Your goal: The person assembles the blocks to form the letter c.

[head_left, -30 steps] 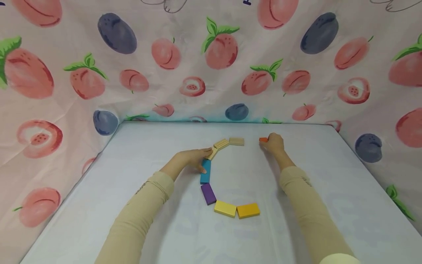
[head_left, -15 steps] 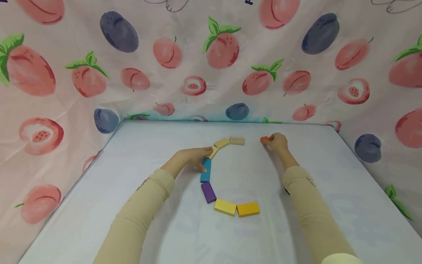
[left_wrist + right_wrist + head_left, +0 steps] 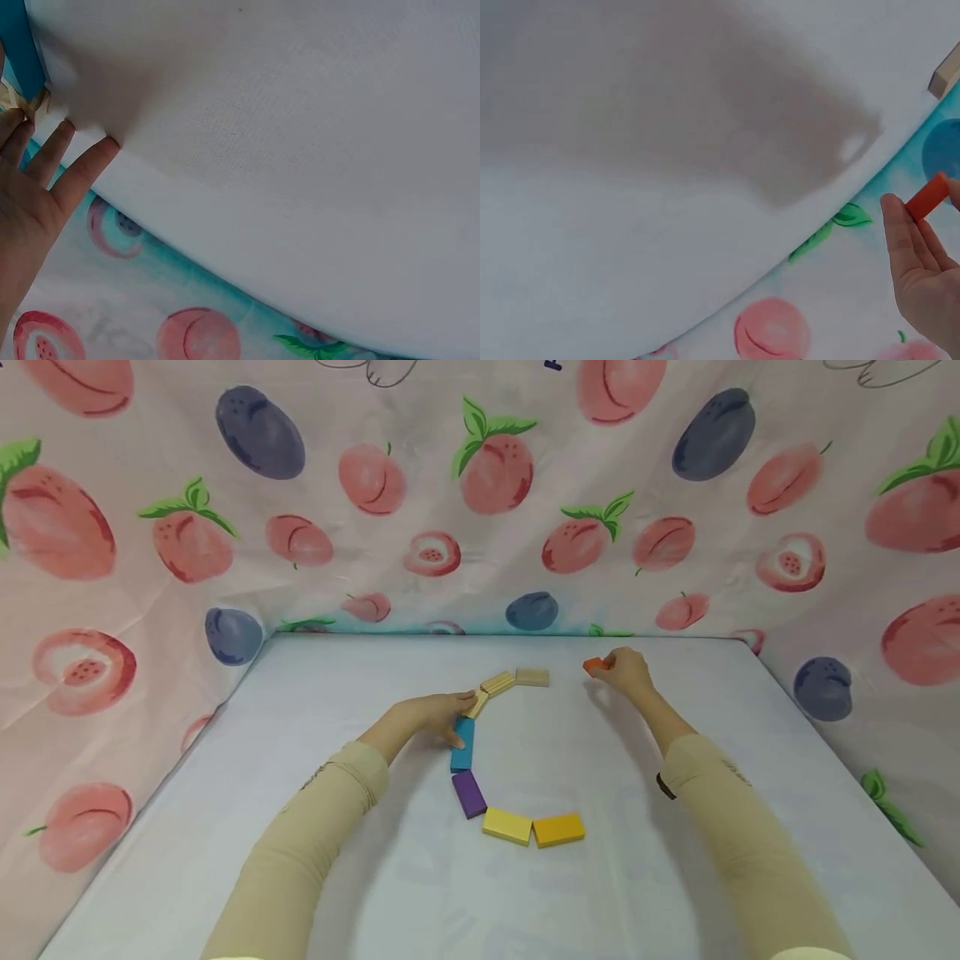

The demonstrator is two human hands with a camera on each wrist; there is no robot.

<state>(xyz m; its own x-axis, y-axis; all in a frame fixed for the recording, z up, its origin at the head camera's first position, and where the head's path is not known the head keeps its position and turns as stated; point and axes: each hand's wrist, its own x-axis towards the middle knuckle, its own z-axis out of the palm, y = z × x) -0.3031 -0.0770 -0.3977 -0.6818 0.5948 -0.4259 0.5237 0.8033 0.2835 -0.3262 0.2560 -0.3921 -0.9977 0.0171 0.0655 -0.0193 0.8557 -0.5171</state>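
My left hand (image 3: 438,717) rests at the left side of a curved row, its thumb on a blue block (image 3: 462,747) and its fingertips at a plain wooden block (image 3: 477,702). Those fingers (image 3: 88,166) look spread and fairly straight in the left wrist view. Above the tabletop, my right hand (image 3: 627,672) pinches an orange block (image 3: 928,196) between thumb and fingers. That block is right of the row's far end, where a pale wooden block (image 3: 532,677) lies beside a grooved-looking wooden one (image 3: 498,683).
The row continues toward me with a purple block (image 3: 469,794), a yellow block (image 3: 507,826) and an amber block (image 3: 558,830), all flat on the white tabletop (image 3: 645,877). A fruit-print cloth (image 3: 420,468) hangs behind and along the sides.
My right hand has lifted the orange block off the table, and its shadow now shows below. My left hand stays in place on the row.
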